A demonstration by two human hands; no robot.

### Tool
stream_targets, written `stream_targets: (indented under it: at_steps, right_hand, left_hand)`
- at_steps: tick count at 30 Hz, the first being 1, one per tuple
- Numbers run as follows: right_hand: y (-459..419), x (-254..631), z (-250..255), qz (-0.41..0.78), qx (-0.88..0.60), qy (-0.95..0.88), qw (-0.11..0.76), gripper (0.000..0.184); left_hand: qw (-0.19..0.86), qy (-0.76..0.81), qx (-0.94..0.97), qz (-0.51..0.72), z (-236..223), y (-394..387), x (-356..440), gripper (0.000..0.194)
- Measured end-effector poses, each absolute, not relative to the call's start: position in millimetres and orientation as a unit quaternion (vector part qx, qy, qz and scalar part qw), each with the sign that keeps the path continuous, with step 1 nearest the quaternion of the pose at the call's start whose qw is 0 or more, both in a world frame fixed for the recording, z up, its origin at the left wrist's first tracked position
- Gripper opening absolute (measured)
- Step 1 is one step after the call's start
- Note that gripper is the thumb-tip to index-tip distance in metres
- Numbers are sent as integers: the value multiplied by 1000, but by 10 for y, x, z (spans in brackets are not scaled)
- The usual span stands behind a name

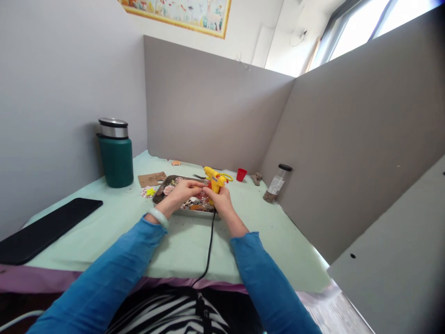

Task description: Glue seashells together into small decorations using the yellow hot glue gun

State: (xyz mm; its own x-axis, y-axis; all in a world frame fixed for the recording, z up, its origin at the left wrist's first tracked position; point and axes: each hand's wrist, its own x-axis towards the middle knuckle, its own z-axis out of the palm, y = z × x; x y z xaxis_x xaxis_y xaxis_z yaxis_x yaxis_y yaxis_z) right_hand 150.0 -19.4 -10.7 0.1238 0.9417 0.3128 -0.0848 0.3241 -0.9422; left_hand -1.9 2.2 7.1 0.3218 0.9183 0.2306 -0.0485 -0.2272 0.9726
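Observation:
My left hand (185,191) is closed in a pinch over the metal tray (187,213), its fingertips meeting those of my right hand. What the left fingers hold is too small to make out. My right hand (221,200) is wrapped round the handle of a yellow glue gun (216,180), with part of the handle hidden behind the fingers. A black cord (210,246) runs from the handle down over the table's front edge. Small mixed decorations (200,207) fill the tray, including a pale pink shell-like piece (168,190) at its left side.
A green bottle (116,160) and a black mat (48,227) are on the left. Brown card (152,179) and a yellow flower (150,192) lie beside the tray. Behind are scissors (200,176) and a red cup (241,174); a lidded jar (277,184) stands right. Grey partitions (215,102) enclose the table.

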Motion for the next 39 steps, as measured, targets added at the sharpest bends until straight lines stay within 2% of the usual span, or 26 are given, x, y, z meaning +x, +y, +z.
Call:
stream_targets:
  at_steps: [15, 23, 39]
  right_hand:
    - [-225, 1541, -58, 491, -344, -493, 630, 44]
    - [-210, 1540, -69, 482, -341, -496, 637, 43]
    - [-208, 1529, -78, 483, -339, -508, 627, 44]
  left_hand:
    - [438, 370, 647, 503, 65, 38, -3, 28]
    - [287, 376, 701, 533, -71, 96, 67, 17]
    - [389, 383, 630, 552, 84, -55, 76, 20]
